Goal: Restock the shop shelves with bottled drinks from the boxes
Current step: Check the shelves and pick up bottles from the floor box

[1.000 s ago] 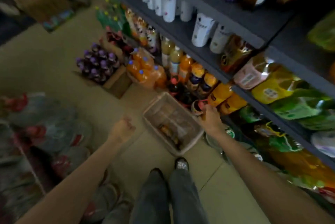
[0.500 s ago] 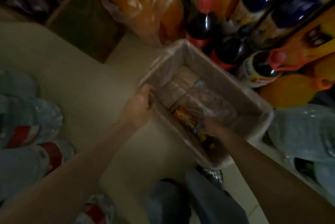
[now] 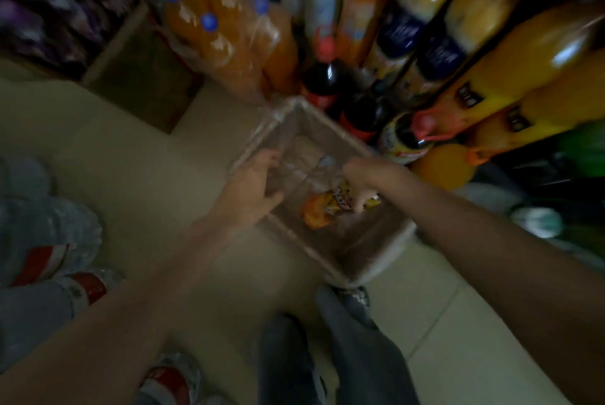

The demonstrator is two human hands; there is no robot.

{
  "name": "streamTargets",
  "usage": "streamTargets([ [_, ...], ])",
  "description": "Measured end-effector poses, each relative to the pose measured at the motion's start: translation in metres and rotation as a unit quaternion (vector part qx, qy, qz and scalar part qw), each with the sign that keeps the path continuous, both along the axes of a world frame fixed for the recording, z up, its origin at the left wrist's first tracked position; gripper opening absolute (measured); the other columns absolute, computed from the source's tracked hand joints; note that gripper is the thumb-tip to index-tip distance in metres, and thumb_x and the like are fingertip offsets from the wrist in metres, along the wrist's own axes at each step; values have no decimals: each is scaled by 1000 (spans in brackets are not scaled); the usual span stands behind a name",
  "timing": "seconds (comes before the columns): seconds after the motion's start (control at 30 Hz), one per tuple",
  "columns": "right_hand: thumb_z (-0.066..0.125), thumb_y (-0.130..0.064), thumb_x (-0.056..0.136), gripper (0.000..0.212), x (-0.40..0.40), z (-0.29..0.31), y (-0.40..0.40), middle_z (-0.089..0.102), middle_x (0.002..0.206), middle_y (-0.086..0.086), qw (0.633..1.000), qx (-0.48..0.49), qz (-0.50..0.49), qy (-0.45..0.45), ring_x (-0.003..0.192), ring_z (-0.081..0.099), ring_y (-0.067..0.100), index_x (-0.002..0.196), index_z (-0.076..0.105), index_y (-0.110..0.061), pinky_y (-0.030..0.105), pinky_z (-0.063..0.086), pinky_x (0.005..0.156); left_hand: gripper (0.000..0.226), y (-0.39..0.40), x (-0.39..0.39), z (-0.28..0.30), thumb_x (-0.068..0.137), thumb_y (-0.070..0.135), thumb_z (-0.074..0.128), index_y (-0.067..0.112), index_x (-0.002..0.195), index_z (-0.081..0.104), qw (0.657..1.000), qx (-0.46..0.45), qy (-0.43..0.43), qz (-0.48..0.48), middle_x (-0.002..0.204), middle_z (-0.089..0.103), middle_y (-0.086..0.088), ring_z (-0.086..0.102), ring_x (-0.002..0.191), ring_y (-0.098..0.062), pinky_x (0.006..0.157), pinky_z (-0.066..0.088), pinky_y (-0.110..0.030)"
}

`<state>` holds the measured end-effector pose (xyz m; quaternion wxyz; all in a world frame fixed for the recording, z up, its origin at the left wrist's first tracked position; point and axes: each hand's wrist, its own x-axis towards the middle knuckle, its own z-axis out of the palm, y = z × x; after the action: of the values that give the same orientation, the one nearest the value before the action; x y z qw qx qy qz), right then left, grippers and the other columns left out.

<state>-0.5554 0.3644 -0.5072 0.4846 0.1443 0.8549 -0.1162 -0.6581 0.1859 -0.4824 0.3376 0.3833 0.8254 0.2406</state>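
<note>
The bottle (image 3: 327, 206), orange with a yellow label, lies inside the box (image 3: 340, 265), low in it, and the right hand holds it from above. From the left: shrink-wrapped packs of water (image 3: 49, 241) with red labels sit on the floor (image 3: 131, 175) at the frame's left edge, blurred. Above them, at top left, is a carton (image 3: 137, 77) of purple-capped bottles (image 3: 49, 5). Next to it stands a wrapped pack of orange bottles (image 3: 222, 41) with blue caps. The left hand (image 3: 252, 188) rests on the box's left rim, fingers curled over the edge and gripping it, just beside the bottle but not touching it. The box is lined with clear plastic and stands on the floor, touching the dark cola bottles (image 3: 327, 80) behind it. The right hand (image 3: 363, 182) reaches down into the box, fingers wrapped round the bottle near its label; the bottle's orange end sticks out to the left of the hand, toward the left hand. Behind and right of the box, the shelf (image 3: 556, 175) carries leaning orange and yellow drinks (image 3: 523, 67), one with a red cap close to the right wrist. At the bottom, between the arms, grey trouser legs (image 3: 327, 355) show.
</note>
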Motion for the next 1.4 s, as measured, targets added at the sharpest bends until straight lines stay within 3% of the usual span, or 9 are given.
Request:
streamTargets([
  [0.13,80,-45,59,71,0,232,11,56,113,5,982,80,157,68,91,61,26,117,59,-10,29,46,56,91,42,16,170,72,33,77,14,144,24,983,-102,-13,-153,147,32,-3,30,135,-18,106,22,-22],
  [0.3,77,-34,65,71,38,511,27,46,120,2,943,156,200,213,105,51,25,127,46,-20,32,40,67,79,85,41,377,59,25,87,20,127,48,975,5,-96,-199,119,60,5,55,112,-11,99,41,-24],
  [0.47,63,-23,72,45,146,656,33,54,114,16,726,343,-31,595,102,53,35,114,55,-8,41,47,87,33,125,95,535,68,14,81,19,95,62,959,202,-183,-78,77,69,14,64,74,0,67,50,-12],
  [0.63,64,-49,80,65,245,696,13,54,125,4,616,96,-501,600,113,52,18,128,45,-10,19,38,86,40,167,186,638,68,20,82,19,100,58,931,308,-163,-110,89,66,2,61,78,-9,61,46,-10],
  [0.73,71,-45,77,50,292,709,21,63,114,0,537,50,-539,648,104,58,13,115,56,-17,29,46,93,48,181,253,678,60,33,83,26,97,53,915,334,-63,-216,84,61,8,58,80,-8,61,41,-3],
  [0.87,83,-36,63,42,378,730,36,71,102,6,414,119,-566,702,99,65,19,97,67,-17,38,51,90,72,212,352,695,55,38,83,19,118,54,884,353,50,-304,111,66,-5,60,105,-22,80,43,-26],
  [0.97,85,-33,60,54,453,742,52,69,104,3,409,214,-560,689,100,63,16,105,63,-14,21,46,80,76,240,429,707,57,38,81,17,123,50,870,359,55,-333,116,64,-8,59,110,-25,87,47,-33],
  [1.17,83,-41,61,57,588,747,121,67,104,5,447,381,-535,608,102,61,28,102,53,-14,38,49,75,45,301,536,708,82,19,65,16,124,48,858,314,130,-385,123,56,-3,57,105,-18,85,45,-29],
  [1.4,80,-42,66,63,653,726,190,64,112,10,420,348,-611,574,104,60,31,112,51,-10,39,49,80,40,340,564,698,89,20,58,17,126,44,884,272,142,-353,123,51,3,55,101,-10,86,46,-25],
])
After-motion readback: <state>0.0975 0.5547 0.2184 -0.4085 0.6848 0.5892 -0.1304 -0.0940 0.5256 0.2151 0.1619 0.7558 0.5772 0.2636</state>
